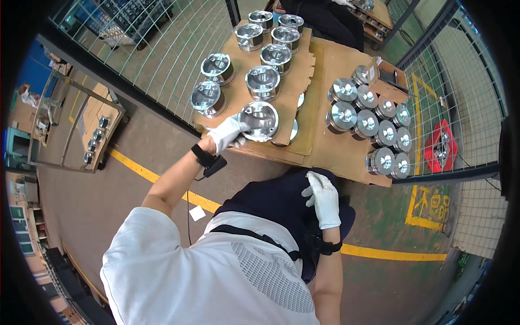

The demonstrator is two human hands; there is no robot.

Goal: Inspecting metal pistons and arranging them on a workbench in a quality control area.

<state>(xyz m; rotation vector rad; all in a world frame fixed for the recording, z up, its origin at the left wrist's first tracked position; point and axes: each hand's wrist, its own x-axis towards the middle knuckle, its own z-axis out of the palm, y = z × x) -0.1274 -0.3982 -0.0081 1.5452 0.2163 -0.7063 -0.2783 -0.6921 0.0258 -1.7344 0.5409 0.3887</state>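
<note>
My left hand (228, 132), in a white glove, grips the edge of a shiny metal piston (260, 122) at the near edge of the cardboard sheet. That piston's hollow side faces up. More hollow-side-up pistons (262, 83) stand beyond it on the cardboard (238, 65). My right hand (324, 200), also gloved, hovers over my lap in front of the table. Its fingers are bent loosely, with the thumb apart, and nothing shows in them.
To the right, several pistons (368, 123) stand crown-up beside a small cardboard box (388, 80). Wire mesh panels (135, 59) flank the table. A red bin (440, 146) sits beyond the right mesh. At left is a cart (97, 127) with pistons. Another person (330, 21) is at the far side.
</note>
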